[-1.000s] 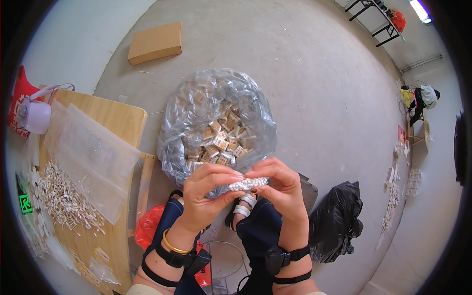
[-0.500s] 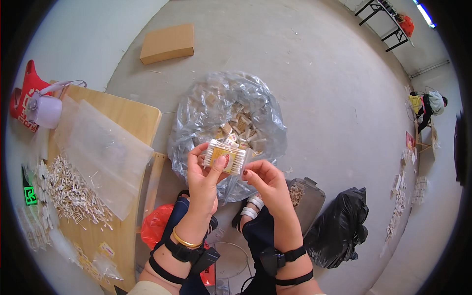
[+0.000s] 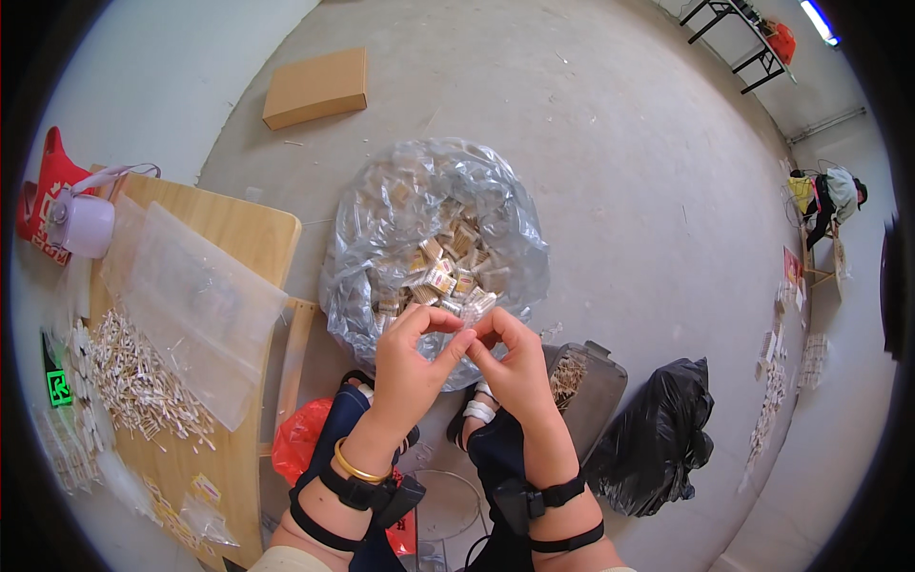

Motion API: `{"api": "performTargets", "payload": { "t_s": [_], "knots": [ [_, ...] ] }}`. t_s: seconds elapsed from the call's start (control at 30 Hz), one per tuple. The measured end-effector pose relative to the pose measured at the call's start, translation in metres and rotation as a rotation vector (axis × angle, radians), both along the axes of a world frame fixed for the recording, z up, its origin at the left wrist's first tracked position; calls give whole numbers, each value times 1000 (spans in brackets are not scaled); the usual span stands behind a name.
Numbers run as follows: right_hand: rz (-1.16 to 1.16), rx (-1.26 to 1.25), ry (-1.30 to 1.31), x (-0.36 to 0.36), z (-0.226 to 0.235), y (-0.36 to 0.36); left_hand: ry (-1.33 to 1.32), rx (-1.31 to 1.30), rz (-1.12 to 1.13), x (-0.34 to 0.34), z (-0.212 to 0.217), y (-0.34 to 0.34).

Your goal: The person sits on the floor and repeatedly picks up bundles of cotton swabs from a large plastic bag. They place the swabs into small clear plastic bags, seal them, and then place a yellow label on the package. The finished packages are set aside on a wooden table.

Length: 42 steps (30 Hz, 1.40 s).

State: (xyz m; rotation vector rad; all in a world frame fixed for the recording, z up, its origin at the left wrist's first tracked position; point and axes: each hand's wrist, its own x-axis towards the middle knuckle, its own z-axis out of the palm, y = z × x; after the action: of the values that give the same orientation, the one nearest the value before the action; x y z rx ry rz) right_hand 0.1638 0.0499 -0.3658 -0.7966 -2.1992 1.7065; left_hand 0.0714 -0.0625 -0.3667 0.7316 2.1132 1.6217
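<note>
My left hand [image 3: 416, 362] and my right hand [image 3: 512, 360] meet above the near rim of a large clear plastic bag [image 3: 367, 205]. Thumbs and fingertips are pinched together on both; whatever lies between them is too small or hidden to make out. Inside the bag are many small packets of cotton swabs [image 3: 440, 279] with yellow and white labels. One pale packet [image 3: 478, 305] shows just beyond my fingertips, and I cannot tell whether it lies in the bag or touches them.
At left, a wooden table [image 3: 238, 224] bears loose cotton swabs [image 3: 143, 381], clear plastic sheets [image 3: 205, 296] and a lilac bottle [image 3: 86, 224]. A grey bin [image 3: 600, 381] and black bag [image 3: 662, 439] stand at right. Farther off are a cardboard box [image 3: 315, 88] and another person [image 3: 834, 195].
The swab packet that my left hand held up is no longer seen there. Both hands have come together, fingertips meeting. The view has shifted slightly.
</note>
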Motion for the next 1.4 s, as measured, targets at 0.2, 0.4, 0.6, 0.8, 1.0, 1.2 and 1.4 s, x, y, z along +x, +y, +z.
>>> {"api": "performTargets", "payload": {
  "t_s": [0.2,0.4,0.6,0.8,1.0,1.2,1.4],
  "knots": [
    [92,-20,16,0,4,2,-503,48,-66,-7,-11,-7],
    [59,-349,64,7,-6,9,-422,146,-66,-6,-21,-8],
    [-42,-541,156,6,-1,11,-137,229,89,-3,-15,-3],
    [47,-730,247,14,5,21,-823,224,128,-7,-33,-7],
    [-52,-714,251,12,-3,18,-719,140,156,-7,-14,-6],
    [-226,-350,137,-6,1,-8,52,-54,142,6,-19,0],
    [-305,-75,136,-12,-6,-14,-419,101,36,7,0,-4]
  ]
}}
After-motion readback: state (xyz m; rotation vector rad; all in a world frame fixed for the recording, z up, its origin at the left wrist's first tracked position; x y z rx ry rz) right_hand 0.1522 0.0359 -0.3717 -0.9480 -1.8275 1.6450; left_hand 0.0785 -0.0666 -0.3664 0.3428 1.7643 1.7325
